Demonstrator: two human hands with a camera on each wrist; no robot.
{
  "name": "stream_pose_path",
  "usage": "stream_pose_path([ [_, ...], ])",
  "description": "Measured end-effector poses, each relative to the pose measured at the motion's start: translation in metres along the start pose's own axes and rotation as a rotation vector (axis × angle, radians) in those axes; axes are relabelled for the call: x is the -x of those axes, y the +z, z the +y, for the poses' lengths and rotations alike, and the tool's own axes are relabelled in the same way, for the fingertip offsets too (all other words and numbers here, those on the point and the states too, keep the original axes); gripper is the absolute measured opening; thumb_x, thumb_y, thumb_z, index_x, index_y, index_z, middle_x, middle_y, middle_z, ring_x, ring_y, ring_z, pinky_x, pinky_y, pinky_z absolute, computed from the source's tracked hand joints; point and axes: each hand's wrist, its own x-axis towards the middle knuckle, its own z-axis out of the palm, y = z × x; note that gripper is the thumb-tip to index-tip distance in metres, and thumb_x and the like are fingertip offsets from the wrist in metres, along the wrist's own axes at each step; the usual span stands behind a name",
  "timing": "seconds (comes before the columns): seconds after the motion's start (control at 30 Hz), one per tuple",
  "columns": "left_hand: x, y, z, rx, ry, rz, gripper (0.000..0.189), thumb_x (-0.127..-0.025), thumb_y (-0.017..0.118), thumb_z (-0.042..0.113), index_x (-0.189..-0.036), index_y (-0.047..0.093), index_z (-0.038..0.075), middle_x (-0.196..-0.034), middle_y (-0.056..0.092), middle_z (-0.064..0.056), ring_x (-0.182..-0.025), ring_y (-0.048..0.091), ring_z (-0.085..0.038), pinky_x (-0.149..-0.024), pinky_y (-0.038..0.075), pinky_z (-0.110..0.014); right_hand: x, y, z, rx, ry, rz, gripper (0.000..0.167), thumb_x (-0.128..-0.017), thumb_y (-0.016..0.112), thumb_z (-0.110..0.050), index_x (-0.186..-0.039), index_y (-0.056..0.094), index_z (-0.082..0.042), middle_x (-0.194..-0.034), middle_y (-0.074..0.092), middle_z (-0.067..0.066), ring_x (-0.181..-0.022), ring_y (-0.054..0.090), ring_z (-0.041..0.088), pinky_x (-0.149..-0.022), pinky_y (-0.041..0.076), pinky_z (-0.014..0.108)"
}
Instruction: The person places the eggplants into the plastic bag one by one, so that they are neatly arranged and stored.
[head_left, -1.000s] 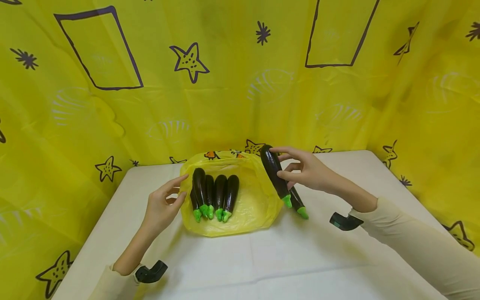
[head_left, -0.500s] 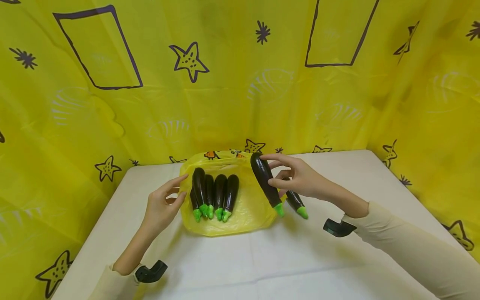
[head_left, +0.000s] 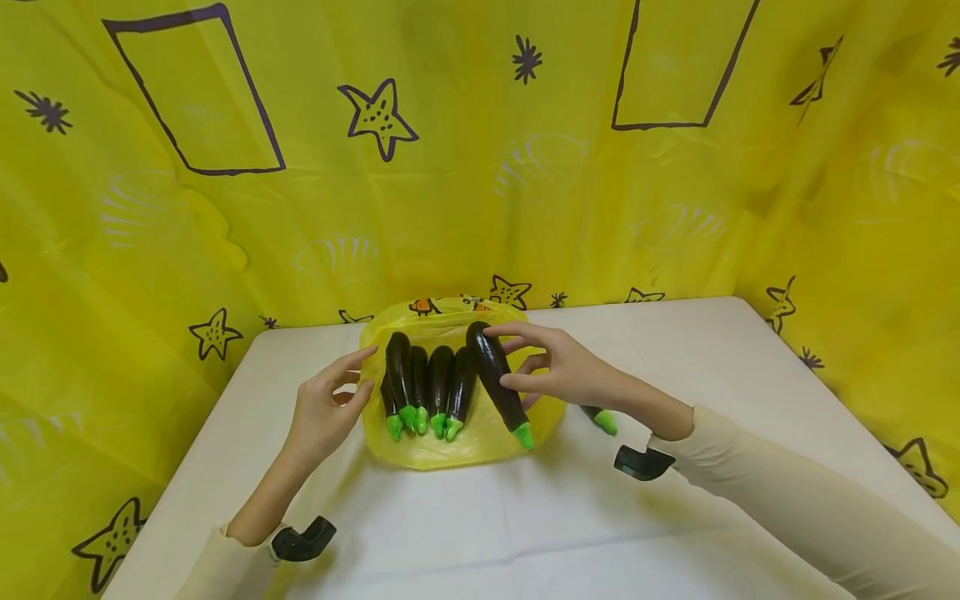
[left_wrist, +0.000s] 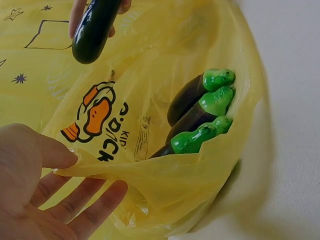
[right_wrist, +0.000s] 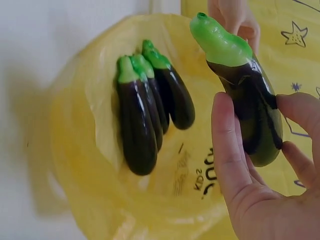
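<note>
My right hand (head_left: 566,367) holds a dark purple eggplant (head_left: 497,375) with a green stem end, above the right part of a yellow plastic bag (head_left: 487,446). In the right wrist view, the thumb and fingers grip that eggplant (right_wrist: 255,110) around its body. At the bag's left edge, my left hand (head_left: 322,412) pinches the rim; the left wrist view has the thumb (left_wrist: 57,152) over the bag's edge. Several eggplants (head_left: 442,379) lie side by side inside the bag, their green ends toward me. Another eggplant (head_left: 603,421) lies right of the bag, mostly hidden behind my right hand.
The bag rests on a white-covered table (head_left: 450,525). A yellow curtain (head_left: 450,208) with starfish and fish drawings stands behind and along both sides. Black camera mounts (head_left: 645,462) are strapped at both wrists.
My right hand has carried the eggplant leftward and slightly nearer to me, from the bag's right edge to over its opening. The left hand has stayed in place on the rim.
</note>
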Motion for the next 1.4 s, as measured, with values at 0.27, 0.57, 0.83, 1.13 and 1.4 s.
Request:
stream_pose_path([
  [0.27,-0.001,0.001,0.0,-0.005,-0.008,-0.005,0.051,-0.089,0.07,-0.012,-0.137,0.066,0.007,-0.129,0.069,-0.015,-0.095,0.071,-0.033,-0.071,0.06,-0.024,-0.013,0.016,0.006,-0.038,-0.005,-0.027,0.065,-0.094,0.075,-0.007,-0.153,0.048,-0.015,-0.145,0.049,0.022,-0.091,0.074,0.028,-0.07,0.061,0.058],
  [0.57,-0.001,0.002,-0.001,-0.006,-0.017,-0.013,0.051,-0.09,0.07,-0.011,-0.137,0.066,0.008,-0.128,0.069,-0.015,-0.096,0.071,-0.032,-0.072,0.058,-0.019,-0.033,0.033,0.016,-0.091,0.058,-0.008,0.065,-0.094,0.075,-0.009,-0.153,0.049,-0.02,-0.144,0.049,0.022,-0.086,0.074,0.029,-0.072,0.06,0.059],
  [0.83,0.0,0.003,0.0,0.001,-0.014,-0.011,0.051,-0.09,0.069,-0.011,-0.137,0.066,0.008,-0.13,0.069,-0.015,-0.095,0.071,-0.031,-0.072,0.059,-0.021,-0.052,0.045,0.026,-0.121,0.097,0.054,0.064,-0.094,0.074,-0.006,-0.153,0.049,-0.018,-0.141,0.051,0.023,-0.083,0.074,0.028,-0.072,0.06,0.06],
  [1.13,-0.001,0.002,0.001,0.005,-0.002,0.005,0.051,-0.09,0.069,-0.013,-0.137,0.066,0.007,-0.128,0.069,-0.016,-0.094,0.07,-0.031,-0.072,0.056,-0.015,-0.074,0.061,0.031,-0.093,0.167,0.104,0.062,-0.093,0.077,-0.011,-0.15,0.052,-0.02,-0.127,0.057,0.02,-0.079,0.072,0.029,-0.067,0.061,0.057],
  [1.4,-0.001,0.001,0.001,-0.005,-0.012,0.003,0.05,-0.09,0.069,-0.012,-0.137,0.066,0.007,-0.128,0.069,-0.016,-0.094,0.07,-0.032,-0.072,0.055,-0.013,-0.089,0.073,0.037,-0.05,0.211,0.136,0.06,-0.094,0.076,-0.013,-0.149,0.053,-0.019,-0.124,0.058,0.019,-0.061,0.066,0.034,-0.063,0.062,0.051],
])
